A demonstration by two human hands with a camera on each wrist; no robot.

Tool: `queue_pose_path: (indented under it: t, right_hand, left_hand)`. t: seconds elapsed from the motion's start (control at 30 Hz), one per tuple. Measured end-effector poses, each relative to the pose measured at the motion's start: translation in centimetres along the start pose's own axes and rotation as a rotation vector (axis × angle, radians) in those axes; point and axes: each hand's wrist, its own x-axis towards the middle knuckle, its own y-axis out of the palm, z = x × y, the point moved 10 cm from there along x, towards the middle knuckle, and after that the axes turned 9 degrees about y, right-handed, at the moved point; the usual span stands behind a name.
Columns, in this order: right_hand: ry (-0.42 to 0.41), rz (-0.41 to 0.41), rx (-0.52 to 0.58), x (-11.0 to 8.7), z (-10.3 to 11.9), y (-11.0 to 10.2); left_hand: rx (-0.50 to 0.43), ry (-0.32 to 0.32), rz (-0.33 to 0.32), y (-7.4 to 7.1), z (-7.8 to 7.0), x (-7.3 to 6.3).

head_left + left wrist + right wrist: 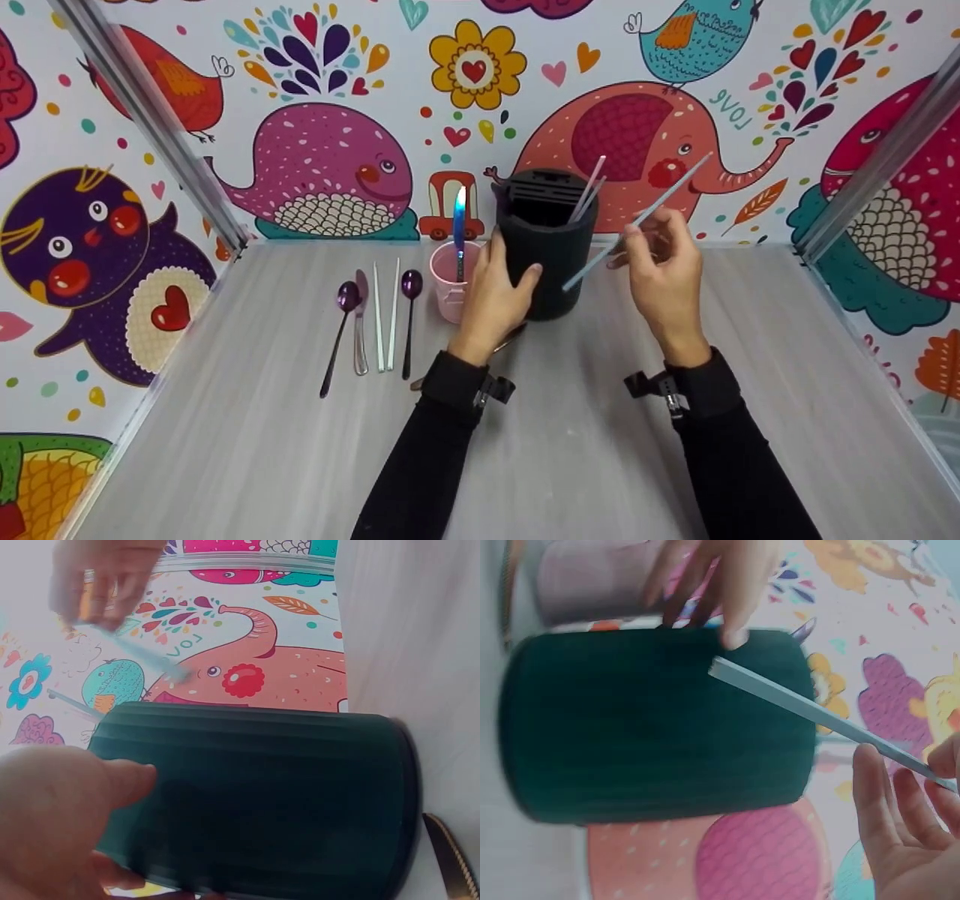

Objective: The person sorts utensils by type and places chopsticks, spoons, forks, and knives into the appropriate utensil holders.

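Note:
My left hand (495, 292) grips a dark utensil holder (559, 251) from its left side, thumb across the front. The holder stands upright with a slotted top, and two thin sticks (589, 187) rise from its right part. To the right of it, my right hand (667, 274) pinches a pale blue-grey chopstick (679, 184) between thumb and fingers. That chopstick slants, its lower end in front of the holder's right side. In the right wrist view the chopstick (780, 696) shows a squared end and crosses over the holder (645, 727).
A pink cup (448, 300) with a shiny blue knife (460, 232) upright in it stands left of the holder. Further left lie a purple spoon (347, 296), a table knife (360, 330), two white chopsticks (378, 322) and another spoon (410, 285). A patterned wall stands behind.

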Motion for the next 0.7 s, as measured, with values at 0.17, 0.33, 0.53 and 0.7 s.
queue_pose_path:
  t: [0.17,0.33,0.53,0.7]
  right_hand:
    - [-0.164,-0.073,0.064,0.7,4.1,0.1]
    - [-0.269,-0.096,0.047,1.6,6.5,0.9]
    - [-0.348,-0.055,-0.217,2.4,6.9,2.7]
    - [-0.306,-0.046,-0.452,2.7,5.6,3.5]
  left_hand:
    - [0.008,0.013,-0.003,0.0,0.1,0.2]
    - [0.007,0.008,0.005,-0.1,0.2,0.2]
    - [0.003,-0.004,0.009,-0.1,0.3,0.1]
    - [-0.005,-0.003,0.013,0.0,0.2,0.1]
